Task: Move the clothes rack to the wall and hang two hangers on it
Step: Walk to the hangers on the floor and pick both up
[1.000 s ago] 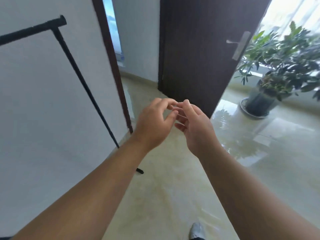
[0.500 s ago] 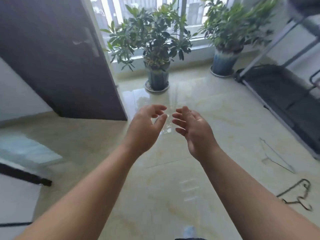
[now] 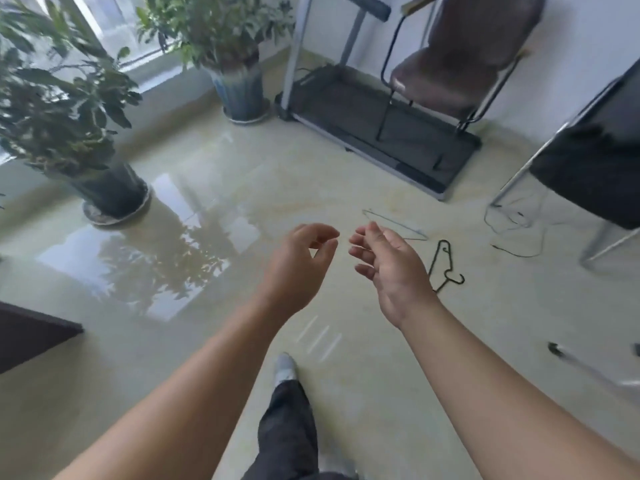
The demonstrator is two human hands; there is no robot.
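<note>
Two wire hangers lie on the glossy floor ahead of me. The black hanger [image 3: 446, 265] is just right of my right hand [image 3: 389, 268], partly hidden behind it. The pale grey hanger [image 3: 398, 223] lies a little farther off, above my fingertips. My left hand [image 3: 299, 263] and my right hand are raised side by side in mid-air, fingers loosely curled and apart, holding nothing. The clothes rack is out of view.
Two potted plants [image 3: 59, 109] [image 3: 221, 39] stand at the left and back by the window. A treadmill [image 3: 381, 133] carries a brown chair [image 3: 460, 64] at the back right. A black chair [image 3: 588, 150] and loose cables [image 3: 516, 233] are on the right. A dark door corner [image 3: 31, 334] is at left.
My view has swung right, away from the rack and door, toward the plants, treadmill and hangers. The hangers are now nearer the centre. My hands stay empty and have parted slightly.
</note>
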